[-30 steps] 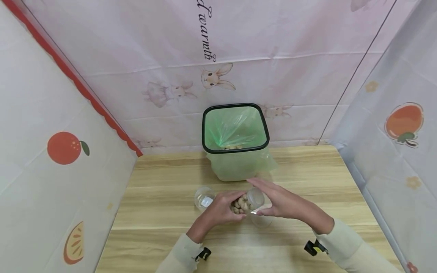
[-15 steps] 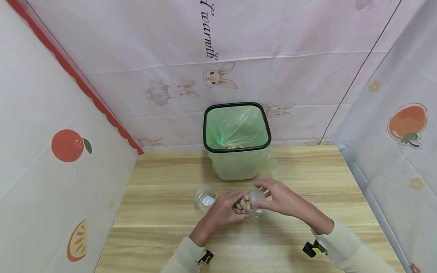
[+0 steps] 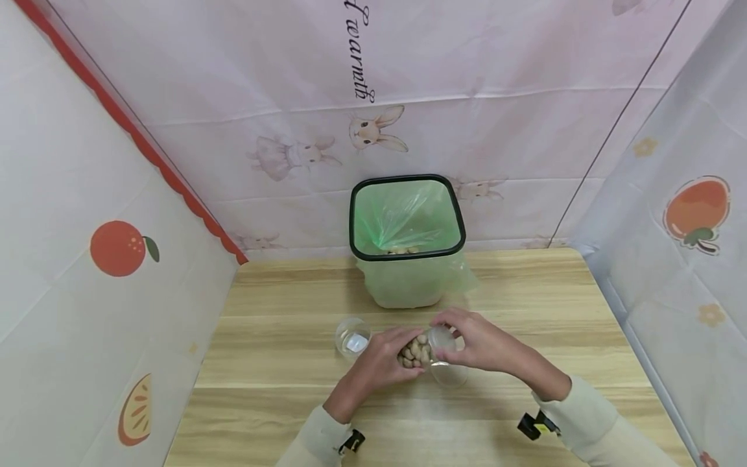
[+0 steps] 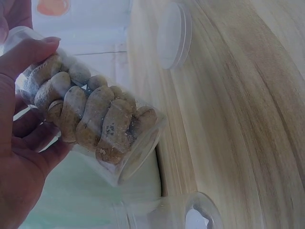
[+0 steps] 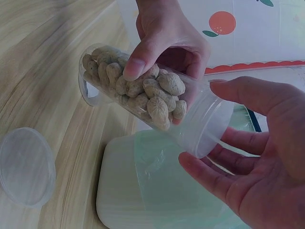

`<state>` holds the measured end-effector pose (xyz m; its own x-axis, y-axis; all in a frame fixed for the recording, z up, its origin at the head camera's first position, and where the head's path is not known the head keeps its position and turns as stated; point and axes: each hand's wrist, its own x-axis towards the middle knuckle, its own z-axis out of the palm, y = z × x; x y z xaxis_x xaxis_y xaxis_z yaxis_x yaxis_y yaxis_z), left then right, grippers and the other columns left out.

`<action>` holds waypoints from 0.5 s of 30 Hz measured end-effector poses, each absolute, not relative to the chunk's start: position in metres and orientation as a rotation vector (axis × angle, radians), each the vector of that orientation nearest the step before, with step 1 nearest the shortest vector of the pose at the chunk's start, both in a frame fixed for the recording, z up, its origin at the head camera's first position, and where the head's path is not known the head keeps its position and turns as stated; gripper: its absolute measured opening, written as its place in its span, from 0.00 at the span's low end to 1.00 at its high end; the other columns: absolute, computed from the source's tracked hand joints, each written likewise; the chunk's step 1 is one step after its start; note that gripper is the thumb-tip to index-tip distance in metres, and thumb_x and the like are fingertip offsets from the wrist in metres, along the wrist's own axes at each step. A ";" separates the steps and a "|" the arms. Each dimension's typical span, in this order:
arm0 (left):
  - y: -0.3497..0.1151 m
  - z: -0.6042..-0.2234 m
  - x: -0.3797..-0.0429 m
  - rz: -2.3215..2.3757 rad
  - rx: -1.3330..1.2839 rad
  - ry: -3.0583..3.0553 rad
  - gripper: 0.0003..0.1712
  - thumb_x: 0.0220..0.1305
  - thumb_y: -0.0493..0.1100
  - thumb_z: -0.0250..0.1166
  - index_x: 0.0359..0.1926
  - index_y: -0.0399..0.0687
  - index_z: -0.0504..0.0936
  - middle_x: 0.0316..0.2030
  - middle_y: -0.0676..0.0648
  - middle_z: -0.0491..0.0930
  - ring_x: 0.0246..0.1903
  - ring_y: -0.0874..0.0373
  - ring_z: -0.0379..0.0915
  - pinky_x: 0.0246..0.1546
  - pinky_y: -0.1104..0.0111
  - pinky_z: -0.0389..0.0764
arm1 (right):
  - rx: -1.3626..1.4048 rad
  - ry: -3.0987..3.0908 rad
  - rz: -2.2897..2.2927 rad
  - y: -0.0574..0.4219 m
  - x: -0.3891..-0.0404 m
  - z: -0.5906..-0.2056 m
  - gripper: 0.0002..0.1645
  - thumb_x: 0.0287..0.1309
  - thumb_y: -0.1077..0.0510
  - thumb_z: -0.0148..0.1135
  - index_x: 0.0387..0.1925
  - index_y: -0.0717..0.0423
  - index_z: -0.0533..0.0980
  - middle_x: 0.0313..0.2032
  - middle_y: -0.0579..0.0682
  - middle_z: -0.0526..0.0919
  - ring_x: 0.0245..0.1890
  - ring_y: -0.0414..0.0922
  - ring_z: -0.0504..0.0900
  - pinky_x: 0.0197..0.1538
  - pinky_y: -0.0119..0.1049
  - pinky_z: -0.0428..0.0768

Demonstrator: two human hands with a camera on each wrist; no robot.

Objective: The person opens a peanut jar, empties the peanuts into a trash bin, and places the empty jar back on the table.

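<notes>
One jar (image 5: 188,112) of peanuts (image 4: 95,109) tilts above the desk (image 3: 251,395), gripped by the left hand (image 3: 380,355); the right hand (image 3: 475,340), spread wider a second ago, now pinches its lid (image 5: 215,125), securing both parts.

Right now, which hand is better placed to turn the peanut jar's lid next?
Right hand, I'd judge: its thumb and fingers are already around the lid. The left hand grips the body of the jar, so it seems better suited to steadying.
</notes>
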<state>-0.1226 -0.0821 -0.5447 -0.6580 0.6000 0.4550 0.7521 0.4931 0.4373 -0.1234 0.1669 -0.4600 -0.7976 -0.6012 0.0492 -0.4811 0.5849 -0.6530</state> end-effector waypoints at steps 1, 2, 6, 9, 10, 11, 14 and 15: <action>-0.082 -0.544 -0.122 -0.913 -1.155 -2.504 0.38 0.46 0.48 0.85 0.60 0.43 0.83 0.51 0.47 0.88 0.48 0.59 0.86 0.47 0.73 0.86 | -0.926 2.643 -1.000 0.167 -0.123 -0.460 0.27 0.56 0.54 0.76 0.55 0.59 0.79 0.52 0.52 0.84 0.47 0.45 0.85 0.47 0.35 0.86; -0.082 -0.544 -0.122 -0.914 -1.155 -2.513 0.38 0.47 0.48 0.84 0.60 0.43 0.83 0.51 0.47 0.88 0.48 0.59 0.86 0.47 0.74 0.86 | -0.942 2.646 -0.996 0.167 -0.122 -0.460 0.27 0.56 0.54 0.76 0.55 0.58 0.79 0.52 0.51 0.84 0.48 0.45 0.84 0.48 0.37 0.87; -0.082 -0.543 -0.121 -0.937 -1.149 -2.540 0.37 0.48 0.48 0.84 0.60 0.43 0.83 0.51 0.47 0.88 0.49 0.60 0.85 0.48 0.74 0.85 | -1.020 2.649 -0.981 0.168 -0.121 -0.462 0.27 0.56 0.56 0.75 0.57 0.56 0.78 0.54 0.50 0.83 0.52 0.46 0.83 0.52 0.44 0.86; -0.082 -0.542 -0.120 -0.937 -1.151 -2.533 0.37 0.48 0.48 0.84 0.60 0.43 0.83 0.51 0.46 0.88 0.49 0.60 0.86 0.48 0.74 0.86 | -1.055 2.642 -0.966 0.170 -0.120 -0.462 0.28 0.56 0.58 0.75 0.58 0.56 0.77 0.56 0.50 0.82 0.55 0.47 0.83 0.54 0.45 0.85; -0.082 -0.542 -0.120 -0.931 -1.152 -2.526 0.37 0.47 0.48 0.84 0.59 0.43 0.83 0.51 0.46 0.88 0.49 0.59 0.86 0.48 0.73 0.86 | -1.064 2.639 -0.961 0.170 -0.120 -0.463 0.28 0.57 0.58 0.75 0.59 0.56 0.77 0.57 0.50 0.82 0.56 0.48 0.82 0.55 0.45 0.85; -0.082 -0.542 -0.120 -0.924 -1.154 -2.518 0.38 0.47 0.48 0.84 0.59 0.43 0.83 0.51 0.46 0.88 0.49 0.59 0.86 0.48 0.73 0.86 | -1.068 2.638 -0.957 0.171 -0.120 -0.463 0.29 0.57 0.58 0.74 0.59 0.56 0.77 0.57 0.50 0.82 0.56 0.48 0.82 0.55 0.44 0.85; -0.082 -0.541 -0.120 -0.903 -1.153 -2.505 0.38 0.46 0.48 0.84 0.59 0.42 0.84 0.51 0.46 0.88 0.49 0.58 0.86 0.49 0.73 0.86 | -1.063 2.637 -0.958 0.171 -0.120 -0.463 0.32 0.57 0.56 0.75 0.61 0.56 0.75 0.59 0.51 0.81 0.58 0.48 0.81 0.57 0.44 0.85; -0.082 -0.541 -0.120 -0.898 -1.152 -2.501 0.38 0.46 0.48 0.84 0.59 0.42 0.84 0.51 0.46 0.88 0.49 0.58 0.86 0.49 0.72 0.86 | -1.050 2.634 -0.968 0.172 -0.120 -0.463 0.33 0.56 0.55 0.76 0.62 0.57 0.75 0.60 0.52 0.81 0.58 0.49 0.81 0.57 0.46 0.84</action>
<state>-0.1195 -0.0816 -0.5407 -0.6586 0.6013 0.4523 0.7517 0.4991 0.4311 -0.1200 0.1716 -0.4625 -0.7451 -0.6598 0.0977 -0.5659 0.5478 -0.6161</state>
